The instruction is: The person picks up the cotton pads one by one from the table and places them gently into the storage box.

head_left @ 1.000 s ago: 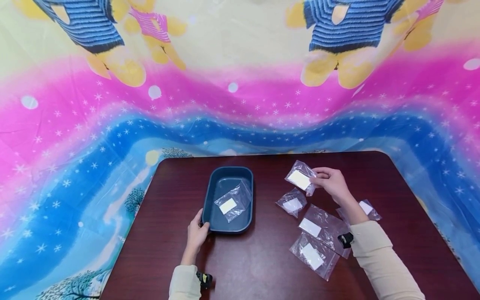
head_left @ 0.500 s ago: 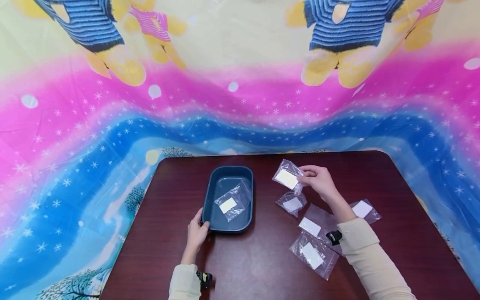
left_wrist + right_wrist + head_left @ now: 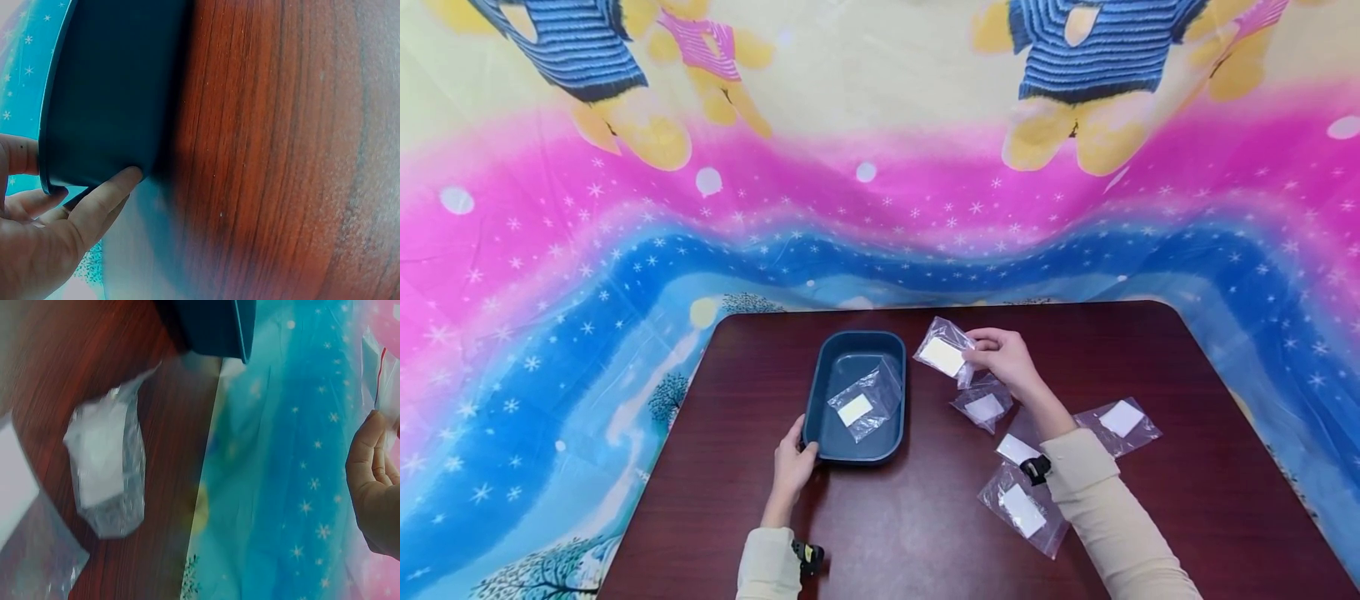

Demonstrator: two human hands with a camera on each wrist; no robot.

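A dark blue rectangular tray stands on the table. Its near-left corner is gripped by my left hand, with fingers against the outer wall in the left wrist view. Lying inside the tray is one clear plastic bag with a white label or card. Just right of the tray, my right hand pinches the edge of another clear zip bag, raised above the table, with a white rectangle in it. A red zip line shows on this bag in the right wrist view.
Right of the tray, a crumpled bag lies below my right hand. Closer to me is a flat bag, overlapping another bag partly under my right wrist. One more bag lies farther right. A patterned cloth hangs behind the table.
My right hand has moved left with the bag, coming close to the tray's right side. The left hand and the tray have stayed in place.
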